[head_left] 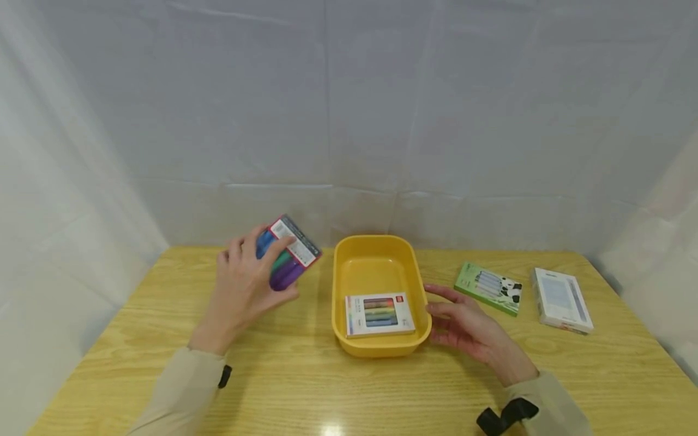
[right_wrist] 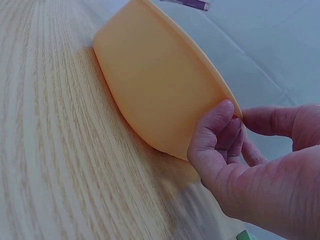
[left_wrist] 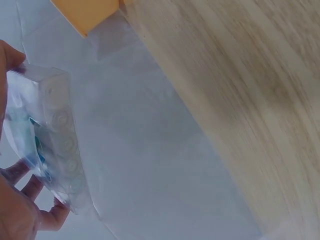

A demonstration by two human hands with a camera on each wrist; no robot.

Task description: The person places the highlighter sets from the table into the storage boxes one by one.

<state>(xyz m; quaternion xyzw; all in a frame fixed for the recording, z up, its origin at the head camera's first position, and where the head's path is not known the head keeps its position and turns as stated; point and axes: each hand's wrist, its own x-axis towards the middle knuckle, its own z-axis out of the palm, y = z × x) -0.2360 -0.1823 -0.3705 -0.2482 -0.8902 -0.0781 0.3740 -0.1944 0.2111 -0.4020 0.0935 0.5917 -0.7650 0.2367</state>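
My left hand grips a clear plastic pack of thick coloured pens above the table, left of the yellow bin. Blue, green and purple show through the pack, and a printed label with a barcode crosses its top. In the left wrist view, a row of round ends shows through the clear plastic. With fingertips at its right rim, my right hand holds the yellow bin. Inside the bin, toward the near end, lies a white box with coloured pens in its window.
Right of the bin, a green box with a panda picture lies on the wooden table. Farther right is a white box with a pale blue window. A pale sheet hangs behind the table's back edge.
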